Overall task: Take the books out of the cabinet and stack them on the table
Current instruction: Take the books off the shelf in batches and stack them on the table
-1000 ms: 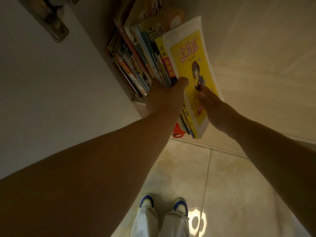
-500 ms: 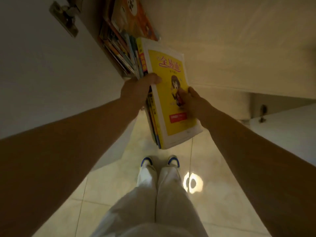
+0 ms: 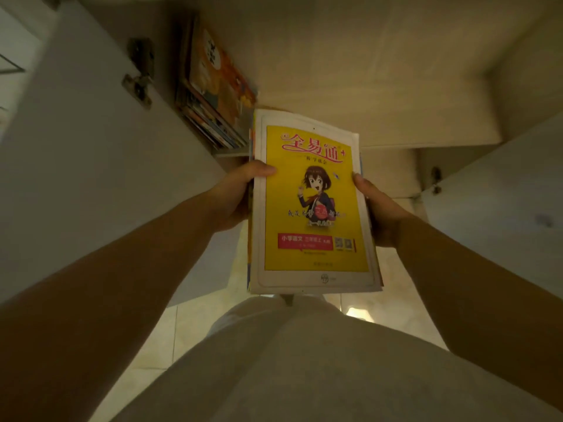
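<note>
**Book stack held clear of cabinet**

Between both hands, above the lap, a small stack of books (image 3: 313, 205) was held flat, yellow cartoon cover up. Left hand (image 3: 234, 196) was curled round the stack's left edge, thumb laid on the cover margin. Right hand (image 3: 380, 208) was clamped on the right edge, thumb tip at the cover rim, fingers hidden underneath. Further book edges were seen below the top cover; count could not be told. More books (image 3: 210, 86) were left upright in the cabinet (image 3: 350, 56), at its left wall, well apart from the held stack. White cabinet door (image 3: 91, 147) was stood open at left, hinge (image 3: 138, 77) exposed. Light trousers (image 3: 289, 360) and tiled floor (image 3: 152, 345) were seen below.
</note>
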